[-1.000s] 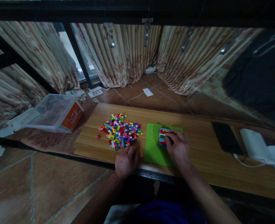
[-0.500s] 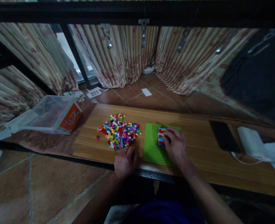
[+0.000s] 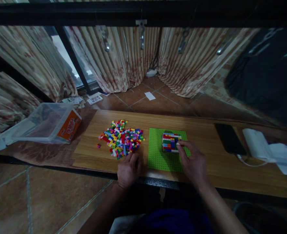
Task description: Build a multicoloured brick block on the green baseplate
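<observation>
A green studded baseplate (image 3: 155, 156) lies on the wooden table, with a low block of multicoloured building bricks (image 3: 169, 143) built on it. My right hand (image 3: 194, 161) comes in from the right, thumb and forefinger pinched on a brick at the block's right side. Whether that brick is loose or part of the block, I cannot tell. To the left lies a heap of loose small bricks (image 3: 124, 138) in many colours. My left hand (image 3: 129, 169) rests with curled fingers at the heap's near edge; the inside of its grip is hidden.
A clear plastic box (image 3: 46, 122) with an orange label stands at the table's left end. One small orange brick (image 3: 98, 146) lies apart from the heap. On the right are a black phone (image 3: 230, 139), a white device (image 3: 256, 144) with a cable, and white paper (image 3: 286, 159).
My right hand has shifted from over the brick block to its right side, uncovering more of its top. My left hand stays by the heap. The whole view has shifted slightly.
</observation>
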Tool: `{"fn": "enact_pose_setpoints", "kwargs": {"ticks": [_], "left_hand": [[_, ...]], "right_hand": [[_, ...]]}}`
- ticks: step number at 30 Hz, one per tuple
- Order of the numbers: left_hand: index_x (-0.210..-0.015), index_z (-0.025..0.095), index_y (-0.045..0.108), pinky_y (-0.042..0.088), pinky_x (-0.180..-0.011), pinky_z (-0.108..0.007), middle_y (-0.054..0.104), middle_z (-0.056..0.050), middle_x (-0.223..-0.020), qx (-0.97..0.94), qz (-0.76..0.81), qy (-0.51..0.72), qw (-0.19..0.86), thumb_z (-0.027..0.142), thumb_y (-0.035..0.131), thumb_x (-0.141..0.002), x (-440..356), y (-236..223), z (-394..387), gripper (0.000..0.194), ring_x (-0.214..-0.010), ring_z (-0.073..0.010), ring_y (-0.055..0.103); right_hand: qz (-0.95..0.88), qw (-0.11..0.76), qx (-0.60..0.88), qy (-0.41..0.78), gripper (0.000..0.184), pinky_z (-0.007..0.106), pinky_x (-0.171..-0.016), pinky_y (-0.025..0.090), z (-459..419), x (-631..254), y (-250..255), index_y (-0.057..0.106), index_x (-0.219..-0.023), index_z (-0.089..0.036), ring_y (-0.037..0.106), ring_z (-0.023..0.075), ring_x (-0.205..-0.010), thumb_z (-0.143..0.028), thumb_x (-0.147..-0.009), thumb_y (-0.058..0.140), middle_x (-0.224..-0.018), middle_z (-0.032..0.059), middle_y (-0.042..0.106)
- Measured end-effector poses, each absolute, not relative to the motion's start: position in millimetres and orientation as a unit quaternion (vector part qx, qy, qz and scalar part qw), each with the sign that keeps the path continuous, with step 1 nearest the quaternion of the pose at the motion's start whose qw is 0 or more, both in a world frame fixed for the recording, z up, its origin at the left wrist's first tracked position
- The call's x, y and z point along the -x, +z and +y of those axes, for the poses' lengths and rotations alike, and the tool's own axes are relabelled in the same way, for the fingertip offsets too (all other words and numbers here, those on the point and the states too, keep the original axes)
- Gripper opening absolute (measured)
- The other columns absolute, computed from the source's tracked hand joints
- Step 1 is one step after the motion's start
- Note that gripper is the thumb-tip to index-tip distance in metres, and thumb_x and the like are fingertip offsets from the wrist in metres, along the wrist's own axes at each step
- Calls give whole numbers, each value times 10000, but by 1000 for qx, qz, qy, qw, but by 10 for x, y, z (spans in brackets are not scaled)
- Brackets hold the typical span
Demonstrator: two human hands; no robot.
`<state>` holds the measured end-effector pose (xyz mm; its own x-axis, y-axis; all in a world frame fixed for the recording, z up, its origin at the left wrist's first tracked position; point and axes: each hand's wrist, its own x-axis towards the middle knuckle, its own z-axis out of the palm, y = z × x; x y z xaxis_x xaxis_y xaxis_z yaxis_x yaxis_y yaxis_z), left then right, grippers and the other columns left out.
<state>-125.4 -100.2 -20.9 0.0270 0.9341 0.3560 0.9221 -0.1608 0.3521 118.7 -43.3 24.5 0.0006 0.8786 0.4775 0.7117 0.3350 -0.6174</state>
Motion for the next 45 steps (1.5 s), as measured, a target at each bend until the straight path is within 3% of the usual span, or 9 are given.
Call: {"fn": "enact_pose_setpoints", "kwargs": {"ticks": [5,22,29,38,45], "left_hand": [[-844,203,576,382,-580,-271,598,-12,-754,-715,645,269,4,215,491,-913,1256,-215,-999,110,-673,-166,579],[-859,200,586,413,-607,-272,619,-11,-773,-723,627,289,-2,226,515,-913,1276,-214,-962,93,-685,-166,600],[-866,197,589,421,-610,-275,621,-19,-785,-725,627,285,3,228,507,-916,1273,-209,-967,101,-694,-166,601],[-859,196,581,414,-609,-266,594,-16,-748,-725,627,286,2,224,494,-919,1276,-220,-970,109,-666,-159,585],[-862,199,590,410,-580,-254,606,-19,-738,-722,635,274,-16,227,491,-919,1256,-200,-974,118,-659,-157,593]], "right_hand": [[-623,426,629,185,236,329,-727,521,-611,-1442,152,664,-944,-199,668,195,-798,-406,-872,576,-901,56,696],[-601,457,614,229,204,350,-775,521,-599,-1366,54,689,-953,-208,661,196,-846,-340,-874,555,-948,68,697],[-648,418,611,179,164,336,-745,517,-460,-1334,153,660,-933,-189,646,188,-793,-284,-886,534,-895,64,676],[-745,291,600,11,193,408,-853,462,-268,-1205,250,661,-832,-200,541,251,-929,-179,-865,473,-936,97,643],[-653,393,640,102,133,419,-865,468,-154,-1210,70,678,-790,-219,574,248,-953,-235,-781,547,-954,87,646]]}}
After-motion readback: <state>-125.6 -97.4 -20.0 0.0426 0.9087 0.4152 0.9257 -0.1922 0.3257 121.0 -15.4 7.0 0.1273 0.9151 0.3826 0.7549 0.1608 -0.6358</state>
